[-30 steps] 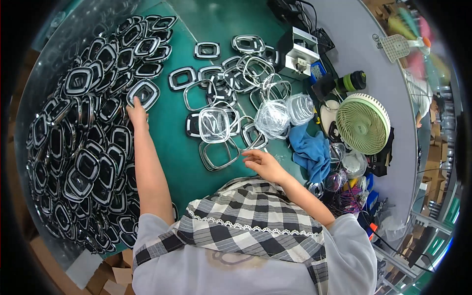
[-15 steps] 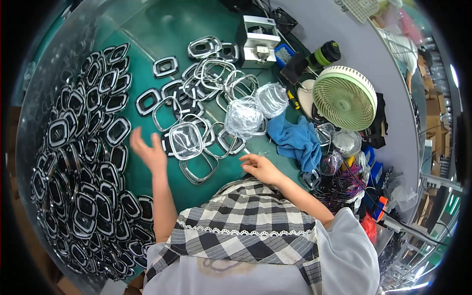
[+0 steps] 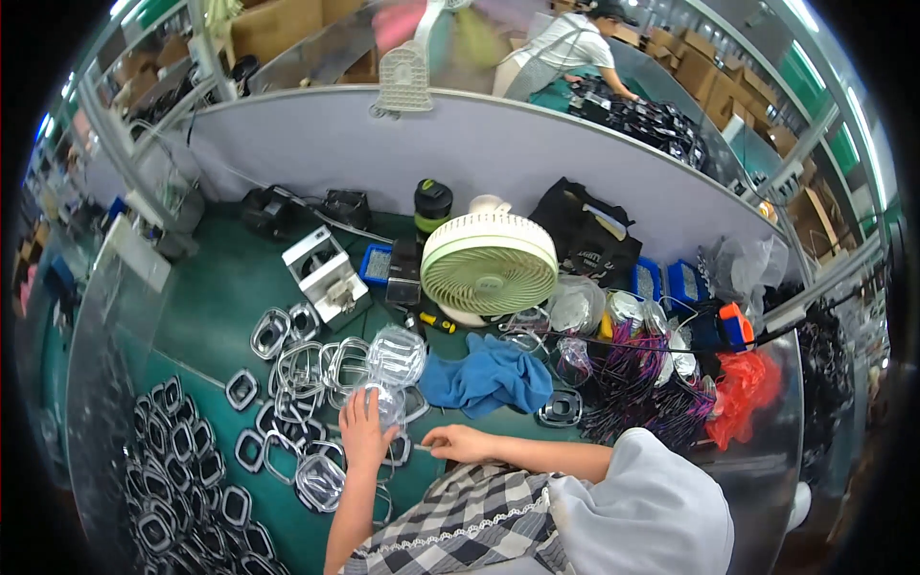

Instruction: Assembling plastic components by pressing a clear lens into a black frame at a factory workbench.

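My left hand (image 3: 366, 431) is open, fingers spread, at the edge of a stack of clear plastic covers (image 3: 387, 406); whether it presses on them I cannot tell. Another stack of clear covers (image 3: 397, 353) lies just beyond. My right hand (image 3: 462, 444), near my apron, pinches a small thin pale piece (image 3: 423, 447) whose kind is unclear. Left of my hands lie loose silver ring frames (image 3: 299, 368) and black-and-silver bezels (image 3: 251, 448). Nearer me, a single clear cover (image 3: 320, 481) rests among the rings.
A large pile of bezels (image 3: 172, 479) covers the left side. Beyond my hands are a blue cloth (image 3: 487, 376), a green fan (image 3: 490, 264), a metal fixture (image 3: 326, 278) and a yellow-handled tool (image 3: 437, 323). Bundled wires (image 3: 632, 388) and a red bag (image 3: 744, 393) lie right. A co-worker (image 3: 565, 53) bends beyond the partition.
The view has swung up and to the right. My left hand has gone from beside the bezel pile to the clear cover stack. My right hand keeps its pinch near the apron.
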### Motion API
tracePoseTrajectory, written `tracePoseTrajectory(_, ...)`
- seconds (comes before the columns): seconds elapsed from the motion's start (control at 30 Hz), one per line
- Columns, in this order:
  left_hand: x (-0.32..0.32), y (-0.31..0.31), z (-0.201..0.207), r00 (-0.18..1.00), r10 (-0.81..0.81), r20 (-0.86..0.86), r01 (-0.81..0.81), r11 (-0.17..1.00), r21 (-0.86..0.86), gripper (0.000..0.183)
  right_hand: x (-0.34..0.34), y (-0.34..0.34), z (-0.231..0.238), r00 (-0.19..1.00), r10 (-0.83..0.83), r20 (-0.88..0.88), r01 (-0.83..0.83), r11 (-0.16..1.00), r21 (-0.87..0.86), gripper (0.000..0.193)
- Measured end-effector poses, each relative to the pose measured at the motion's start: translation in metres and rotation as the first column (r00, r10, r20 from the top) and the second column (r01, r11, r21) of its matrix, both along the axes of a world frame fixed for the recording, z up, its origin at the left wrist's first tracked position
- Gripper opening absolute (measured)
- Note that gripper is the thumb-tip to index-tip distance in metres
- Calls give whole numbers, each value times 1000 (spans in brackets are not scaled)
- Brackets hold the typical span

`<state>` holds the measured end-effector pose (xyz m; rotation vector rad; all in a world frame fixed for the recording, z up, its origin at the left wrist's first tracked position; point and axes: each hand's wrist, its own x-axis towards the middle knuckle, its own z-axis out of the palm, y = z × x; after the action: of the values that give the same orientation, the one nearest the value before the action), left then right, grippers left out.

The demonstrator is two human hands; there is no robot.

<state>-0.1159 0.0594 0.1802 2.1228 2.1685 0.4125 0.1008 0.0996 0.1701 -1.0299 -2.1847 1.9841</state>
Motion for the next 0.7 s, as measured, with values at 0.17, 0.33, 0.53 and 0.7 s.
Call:
tracePoseTrajectory(0.17, 3, 7, -3, 1000, -3, -14, 3, 1000, -4, 92, 6, 7, -12, 999, -35, -20, 33, 997, -65, 32)
tracePoseTrajectory(0.33, -5, -6, -8, 998, -63, -6, 63, 994, 94, 79, 7, 9, -9, 995, -75, -63, 66, 988, -136, 31)
tracePoseTrajectory(0.53, 2, -15, 7, 873, 81, 482, -63, 997, -53, 42, 7, 13, -11, 947, -307, -101, 192, 786, -587, 50)
tracePoseTrajectory(0.7, 33, -16, 44, 947, -209, 245, 136, 949, 284, 24, 1, 17, 11, 883, -415, -221, 44, 542, -839, 68)
